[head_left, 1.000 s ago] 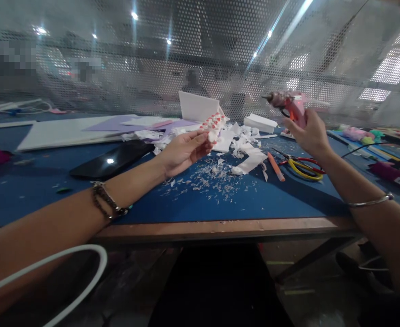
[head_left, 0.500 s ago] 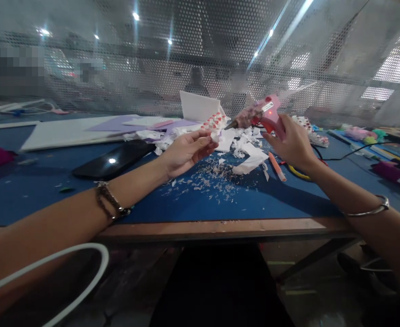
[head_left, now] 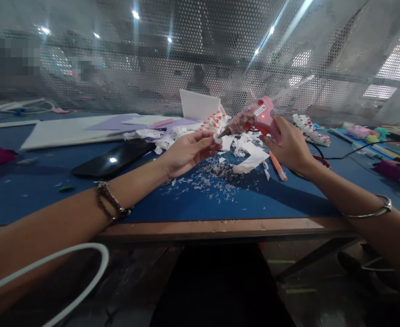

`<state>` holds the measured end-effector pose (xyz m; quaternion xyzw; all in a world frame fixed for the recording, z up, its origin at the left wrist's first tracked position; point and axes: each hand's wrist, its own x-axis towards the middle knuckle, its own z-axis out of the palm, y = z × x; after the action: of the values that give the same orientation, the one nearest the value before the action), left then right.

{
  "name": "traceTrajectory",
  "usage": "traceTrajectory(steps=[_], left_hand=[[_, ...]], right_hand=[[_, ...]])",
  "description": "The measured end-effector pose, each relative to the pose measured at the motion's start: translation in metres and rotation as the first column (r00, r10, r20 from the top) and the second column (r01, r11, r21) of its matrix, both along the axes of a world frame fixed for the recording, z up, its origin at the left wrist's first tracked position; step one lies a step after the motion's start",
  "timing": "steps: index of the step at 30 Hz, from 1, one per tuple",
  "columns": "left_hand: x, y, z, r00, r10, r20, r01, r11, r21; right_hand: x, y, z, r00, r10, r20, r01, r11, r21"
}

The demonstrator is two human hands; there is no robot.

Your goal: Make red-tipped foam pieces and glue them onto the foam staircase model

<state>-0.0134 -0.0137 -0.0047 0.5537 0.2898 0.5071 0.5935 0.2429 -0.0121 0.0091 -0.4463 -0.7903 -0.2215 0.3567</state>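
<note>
Between the fingertips of my left hand (head_left: 189,153) is a small white crumpled piece (head_left: 217,138), perhaps paper; most of it is hidden by the fingers. My right hand (head_left: 290,144) is wrapped round the handle of a pink hot glue gun (head_left: 252,117), which has a lit red light and a clear glue stick (head_left: 293,87) poking from its back. The gun's dark nozzle points down to the left and is at the white piece, seemingly touching it. Behind my left fingertips stands a white object dotted with red (head_left: 213,121).
White paper scraps (head_left: 252,156) and fine shavings (head_left: 217,179) lie on the blue table (head_left: 186,209). An orange marker (head_left: 277,166) is below my right hand, a black phone (head_left: 114,160) left of my left hand. White board (head_left: 67,131) and purple sheets (head_left: 113,122) lie behind; a cable (head_left: 350,154) runs right.
My right hand has brought the glue gun down and to the left, so its nozzle now meets the white piece. My left hand has barely moved.
</note>
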Motion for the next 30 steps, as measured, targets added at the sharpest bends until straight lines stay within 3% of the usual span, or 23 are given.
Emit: traceTrajectory(steps=[9, 20, 25, 30], left_hand=[[-0.001, 0.0, -0.002, 1.0, -0.021, 0.008, 0.021, 1.0, 0.018], [0.004, -0.003, 0.001, 0.997, 0.067, 0.03, -0.067, 0.998, -0.005], [0.001, 0.0, 0.0, 0.991, 0.134, -0.02, -0.133, 0.991, 0.011], [-0.004, 0.01, 0.001, 0.971, 0.205, -0.125, -0.191, 0.975, 0.112]], right_hand=[[0.0, 0.0, 0.0, 0.998, -0.054, 0.02, 0.054, 0.998, 0.012], [0.002, -0.003, 0.003, 0.981, -0.19, 0.047, 0.188, 0.981, 0.038], [0.017, 0.004, 0.009, 0.929, -0.353, 0.108, 0.358, 0.933, -0.035], [0.053, 0.028, 0.012, 0.88, -0.43, 0.2, 0.464, 0.869, -0.172]])
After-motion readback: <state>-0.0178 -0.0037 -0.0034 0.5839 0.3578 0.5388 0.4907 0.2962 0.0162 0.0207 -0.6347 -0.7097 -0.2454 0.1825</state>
